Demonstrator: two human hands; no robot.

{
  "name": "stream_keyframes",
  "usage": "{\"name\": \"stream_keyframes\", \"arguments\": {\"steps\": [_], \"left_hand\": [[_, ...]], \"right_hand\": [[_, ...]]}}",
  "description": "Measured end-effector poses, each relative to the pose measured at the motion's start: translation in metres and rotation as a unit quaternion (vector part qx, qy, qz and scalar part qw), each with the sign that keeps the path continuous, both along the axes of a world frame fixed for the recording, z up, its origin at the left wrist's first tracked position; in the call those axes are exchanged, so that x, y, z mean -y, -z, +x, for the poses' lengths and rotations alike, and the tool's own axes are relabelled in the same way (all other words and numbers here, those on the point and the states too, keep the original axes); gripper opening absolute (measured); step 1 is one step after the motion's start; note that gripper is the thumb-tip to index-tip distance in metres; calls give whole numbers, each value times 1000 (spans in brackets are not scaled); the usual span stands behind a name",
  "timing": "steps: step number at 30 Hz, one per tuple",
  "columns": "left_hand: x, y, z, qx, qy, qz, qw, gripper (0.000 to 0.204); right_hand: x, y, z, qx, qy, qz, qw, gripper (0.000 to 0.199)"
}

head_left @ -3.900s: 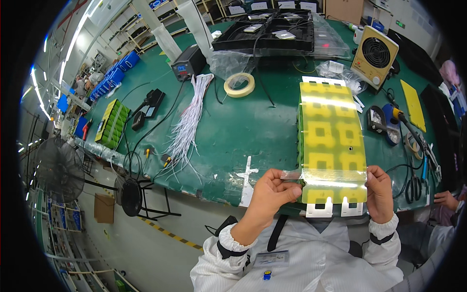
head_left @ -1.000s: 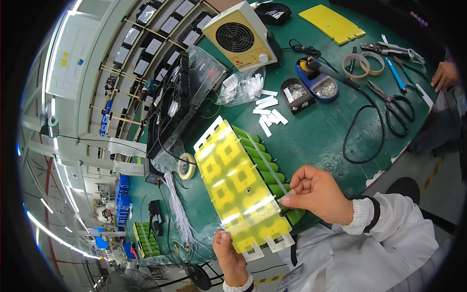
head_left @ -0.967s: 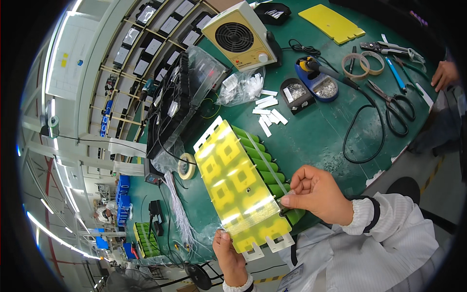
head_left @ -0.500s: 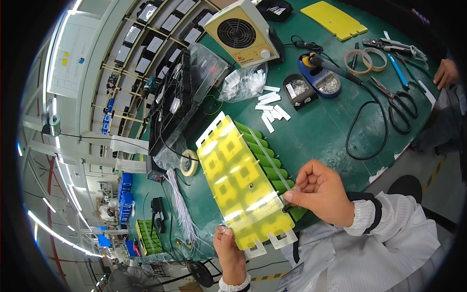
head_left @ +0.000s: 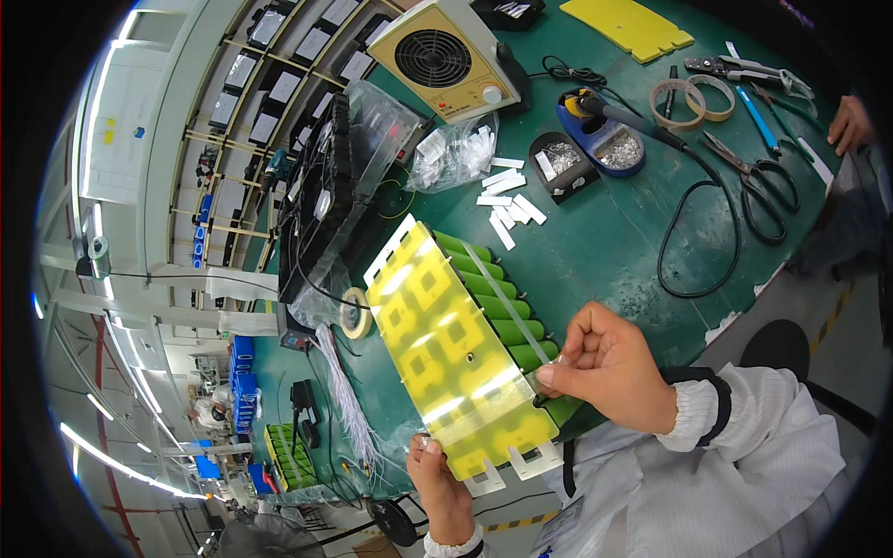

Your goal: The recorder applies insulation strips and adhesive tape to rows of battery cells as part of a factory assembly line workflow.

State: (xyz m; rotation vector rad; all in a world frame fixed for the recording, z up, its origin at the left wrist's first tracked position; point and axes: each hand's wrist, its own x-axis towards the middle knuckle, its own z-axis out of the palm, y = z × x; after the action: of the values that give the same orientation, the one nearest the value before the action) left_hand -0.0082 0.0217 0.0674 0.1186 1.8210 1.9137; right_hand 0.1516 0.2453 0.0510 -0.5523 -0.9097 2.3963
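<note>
The left hand (head_left: pixel 443 495) is pinching clear tape (head_left: pixel 476 412) at the battery pack's (head_left: pixel 437 327) left edge. The pack is lying between both hands, its long axis running away crosswise to the tape; the right hand (head_left: pixel 614 370) is pinching the other end.

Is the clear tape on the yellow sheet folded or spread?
Spread: the clear tape lies as a band across the yellow sheet between the left hand and right hand.

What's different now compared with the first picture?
The view has swung rightward, so the pack appears slanted, its green cells now showing along the right. The right hand is beside them, apparently pinching clear tape. The left hand stays at the left edge; the tape still crosses the top.
</note>
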Motion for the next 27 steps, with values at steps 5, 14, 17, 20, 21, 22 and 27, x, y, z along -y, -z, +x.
{"name": "stream_keyframes", "arguments": {"steps": [5, 14, 17, 20, 21, 22, 27], "left_hand": [[-8, -4, 3, -7, 0, -5, 1000, 28], [-1, 0, 5, -21, -17, 17, 999, 28], [0, -1, 7, -21, -14, 19, 1000, 28], [-6, -2, 10, -25, -24, 20, 999, 30], [-6, -3, 10, -24, -24, 19, 999, 30], [-6, -3, 10, -24, -25, 19, 999, 30], [-8, -1, 9, -32, -21, 16, 999, 31]], "right_hand": [[1, 3, 2, 9, 11, 29, 999, 29], [1, 1, 1, 15, 15, 37, 999, 31], [2, 0, 2, 21, 15, 40, 999, 31], [2, 1, 2, 17, 19, 43, 999, 32], [1, 1, 2, 16, 13, 40, 999, 32], [0, 1, 1, 14, 8, 37, 999, 32], [-2, 0, 0, 13, 10, 35, 999, 32]]}}
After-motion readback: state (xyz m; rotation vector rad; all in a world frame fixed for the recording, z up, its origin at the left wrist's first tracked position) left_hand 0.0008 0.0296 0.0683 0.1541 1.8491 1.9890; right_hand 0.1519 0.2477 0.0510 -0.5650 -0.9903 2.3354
